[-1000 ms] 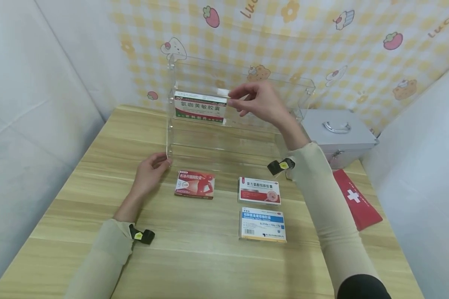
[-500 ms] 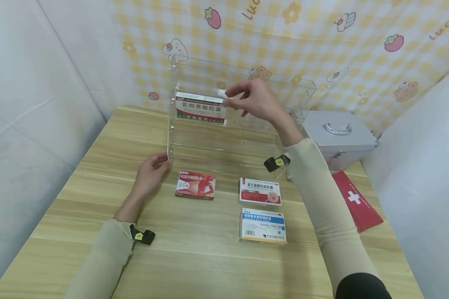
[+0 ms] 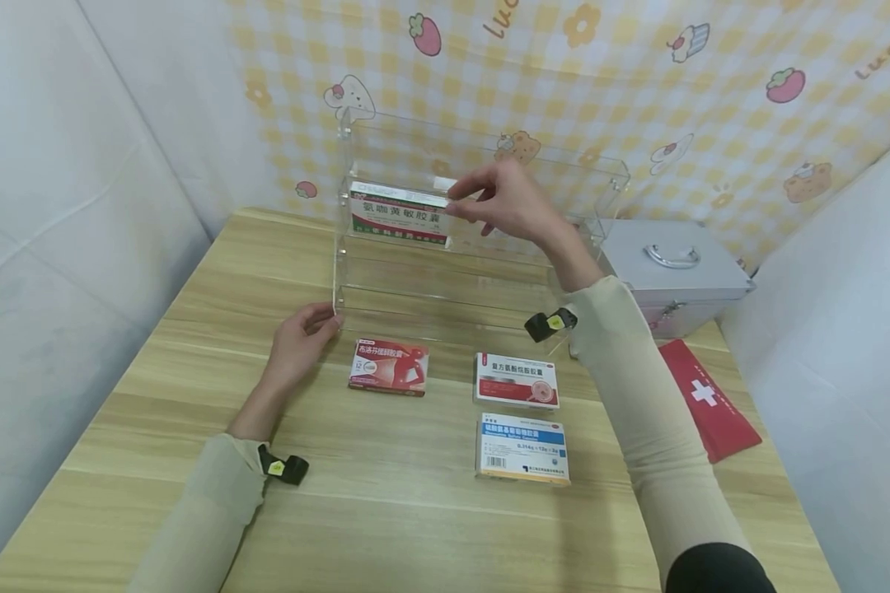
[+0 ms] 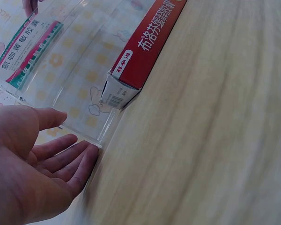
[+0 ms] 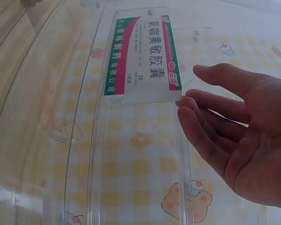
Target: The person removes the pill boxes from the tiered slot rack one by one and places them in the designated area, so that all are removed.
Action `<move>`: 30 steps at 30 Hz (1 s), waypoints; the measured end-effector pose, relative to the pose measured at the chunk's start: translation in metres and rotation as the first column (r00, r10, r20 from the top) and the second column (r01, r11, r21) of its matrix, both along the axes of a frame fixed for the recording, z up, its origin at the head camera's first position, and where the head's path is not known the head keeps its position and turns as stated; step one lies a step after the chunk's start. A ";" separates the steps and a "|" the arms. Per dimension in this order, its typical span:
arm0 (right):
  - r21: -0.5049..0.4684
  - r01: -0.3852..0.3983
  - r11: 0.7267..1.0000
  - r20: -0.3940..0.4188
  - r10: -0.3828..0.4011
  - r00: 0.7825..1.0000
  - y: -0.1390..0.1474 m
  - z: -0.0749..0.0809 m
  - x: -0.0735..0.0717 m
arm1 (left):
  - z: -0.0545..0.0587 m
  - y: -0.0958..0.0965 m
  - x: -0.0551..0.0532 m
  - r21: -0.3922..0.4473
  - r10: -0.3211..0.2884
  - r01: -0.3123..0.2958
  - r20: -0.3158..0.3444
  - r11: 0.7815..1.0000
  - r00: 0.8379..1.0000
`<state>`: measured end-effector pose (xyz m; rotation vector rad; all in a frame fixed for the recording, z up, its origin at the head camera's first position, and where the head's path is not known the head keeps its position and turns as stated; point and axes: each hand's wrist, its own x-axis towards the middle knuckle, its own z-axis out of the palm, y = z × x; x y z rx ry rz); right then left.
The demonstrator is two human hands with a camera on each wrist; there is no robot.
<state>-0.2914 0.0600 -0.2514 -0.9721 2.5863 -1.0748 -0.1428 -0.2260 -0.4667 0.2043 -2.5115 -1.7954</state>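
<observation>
In the head view my right hand (image 3: 508,202) is at the right end of a white, red and green capsule box (image 3: 400,216). The box stands at the left of the upper tier of a clear acrylic display stand (image 3: 445,276). Fingertips touch the end of the box in the right wrist view, while the thumb stays apart from it. My left hand (image 4: 42,164) rests against the stand's lower left side edge, thumb and fingers spread apart. Close to that hand, a red capsule box (image 3: 389,367) lies flat on the table.
A white and red medicine box (image 3: 515,380) and a white and blue one (image 3: 522,449) lie in front of the stand. At right are a silver case (image 3: 671,263) and a red pouch with a white cross (image 3: 708,399). A yellow checked cloth (image 3: 475,66) hangs behind.
My right hand has shifted slightly left against the box's end. The left hand has stayed at the stand's side, and the head view has tilted a little.
</observation>
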 end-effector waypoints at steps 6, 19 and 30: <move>-0.015 -0.015 1.000 0.026 0.015 1.000 0.002 0.001 0.001 | 0.001 0.000 0.000 -0.006 0.001 -0.001 -0.005 1.000 1.000; 0.004 -0.029 1.000 0.070 0.029 0.997 -0.001 -0.002 -0.001 | 0.001 0.001 -0.001 0.001 -0.005 0.005 -0.015 1.000 1.000; 0.055 -0.026 0.998 0.033 0.024 0.999 -0.005 -0.006 0.001 | 0.001 0.002 0.001 -0.006 -0.007 0.006 -0.028 1.000 1.000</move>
